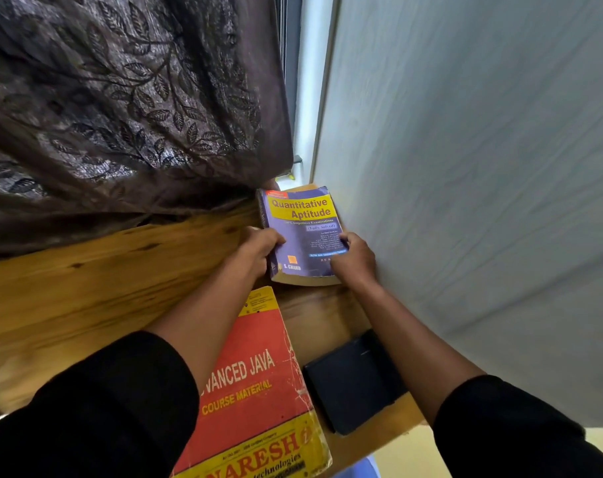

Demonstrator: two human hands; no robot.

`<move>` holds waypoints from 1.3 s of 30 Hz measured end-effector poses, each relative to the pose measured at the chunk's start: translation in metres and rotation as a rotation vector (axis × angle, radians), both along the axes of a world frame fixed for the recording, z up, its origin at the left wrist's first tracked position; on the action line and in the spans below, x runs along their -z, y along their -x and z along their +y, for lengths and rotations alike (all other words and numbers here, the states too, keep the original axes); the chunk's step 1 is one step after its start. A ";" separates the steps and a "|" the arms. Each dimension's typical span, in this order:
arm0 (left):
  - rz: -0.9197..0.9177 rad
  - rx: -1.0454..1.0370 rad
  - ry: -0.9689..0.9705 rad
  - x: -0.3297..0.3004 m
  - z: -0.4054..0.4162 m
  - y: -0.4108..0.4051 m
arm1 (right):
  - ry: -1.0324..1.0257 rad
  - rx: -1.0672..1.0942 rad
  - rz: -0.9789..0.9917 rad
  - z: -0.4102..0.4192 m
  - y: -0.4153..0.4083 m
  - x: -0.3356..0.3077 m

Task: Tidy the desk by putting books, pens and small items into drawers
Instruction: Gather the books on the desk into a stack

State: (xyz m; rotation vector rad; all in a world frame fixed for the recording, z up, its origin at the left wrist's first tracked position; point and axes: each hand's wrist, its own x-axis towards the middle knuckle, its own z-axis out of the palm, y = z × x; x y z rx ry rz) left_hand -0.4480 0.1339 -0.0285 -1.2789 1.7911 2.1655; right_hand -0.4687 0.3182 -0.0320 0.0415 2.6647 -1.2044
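A thick purple and yellow book titled Quantitative Aptitude (pixel 302 232) sits at the far end of the wooden desk (pixel 86 288), close to the grey wall. My left hand (pixel 260 250) grips its left edge, thumb over the cover. My right hand (pixel 353 257) grips its right edge near the lower corner. Nearer to me lies a red and yellow Advanced Java book (pixel 255 384), partly under my left forearm. A flat black rectangular item (pixel 353 381) lies to its right, beside my right forearm.
A dark leaf-patterned curtain (pixel 121 108) hangs over the desk's left and far side. A grey panelled wall (pixel 482 201) runs close along the right. A window frame strip (pixel 310 81) shows between them. No drawer is in view.
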 end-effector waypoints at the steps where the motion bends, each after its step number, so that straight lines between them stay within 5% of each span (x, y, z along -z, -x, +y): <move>1: 0.010 0.001 0.011 -0.002 0.003 -0.001 | 0.002 -0.002 0.000 0.000 0.000 0.000; 10: 0.113 0.104 0.134 -0.026 0.024 -0.010 | 0.054 0.014 -0.046 0.000 -0.003 -0.014; 16: 0.173 0.021 0.034 -0.059 0.023 -0.018 | 0.117 0.111 -0.072 0.015 -0.008 -0.038; 21: 0.280 -0.033 -0.121 -0.079 0.024 -0.054 | 0.504 0.155 -0.204 0.036 -0.019 -0.059; 26: 0.385 0.006 -0.281 -0.085 0.024 -0.113 | 0.760 -0.057 -0.470 0.054 -0.044 -0.073; 39: 0.280 -0.052 -0.166 -0.038 -0.007 -0.270 | 0.493 -0.263 -0.417 0.020 -0.141 -0.032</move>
